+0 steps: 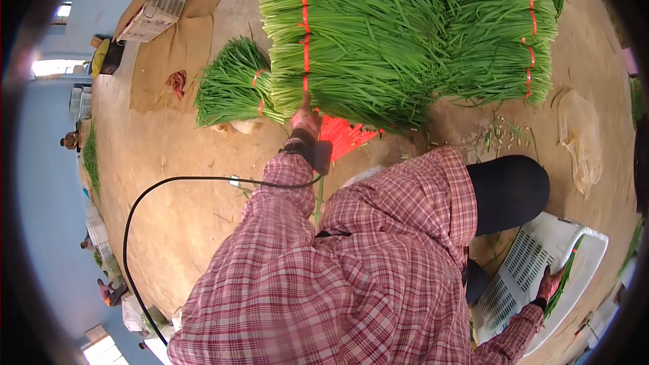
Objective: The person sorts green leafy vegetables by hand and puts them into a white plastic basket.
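Observation:
Bundles of garlic chives (365, 47), bound with red bands, are stacked in front of me, pale stem ends to the left. My left hand (306, 121) reaches to the near stem end of this stack. One finger points up against the lowest bundle beside its red band; the other fingers are hard to make out. Just right of that hand, red strips (348, 136) lie fanned on the floor. Down at the right, my right hand (551, 284) is closed around a slim bunch of garlic chives (565, 277), over a white slotted plastic crate (524, 260).
A smaller chive pile (230, 84) lies left of the stack, another pile (503, 47) at its right. A clear plastic bag (579, 142) and stem scraps (503, 136) are on the floor. A black cable (145, 196) loops from my left wrist. Other people sit along the far left wall.

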`<state>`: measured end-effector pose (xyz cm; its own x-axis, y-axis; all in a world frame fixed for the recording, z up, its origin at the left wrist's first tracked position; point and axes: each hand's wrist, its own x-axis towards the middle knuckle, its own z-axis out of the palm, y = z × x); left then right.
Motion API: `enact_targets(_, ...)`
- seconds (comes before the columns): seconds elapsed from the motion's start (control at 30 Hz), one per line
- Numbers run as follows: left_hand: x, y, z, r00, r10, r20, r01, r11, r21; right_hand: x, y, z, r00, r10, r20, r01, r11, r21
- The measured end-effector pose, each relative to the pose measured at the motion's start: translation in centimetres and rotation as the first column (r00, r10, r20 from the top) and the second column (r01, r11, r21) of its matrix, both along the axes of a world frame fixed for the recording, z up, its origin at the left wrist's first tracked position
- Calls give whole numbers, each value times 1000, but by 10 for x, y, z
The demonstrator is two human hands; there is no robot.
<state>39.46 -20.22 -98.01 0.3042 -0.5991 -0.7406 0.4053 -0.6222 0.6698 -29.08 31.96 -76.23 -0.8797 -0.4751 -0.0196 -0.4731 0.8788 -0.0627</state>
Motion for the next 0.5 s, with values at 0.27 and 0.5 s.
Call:
enact_targets(0.27,9,-20,-2,997,-79,23,79,997,7,-22,-6,-27,1000,12,11,-12,999,50)
enact_targets(0.5,57,-21,9,550,-75,-832,-281,921,-269,-25,-22,-42,1000,6,15,-7,998,58)
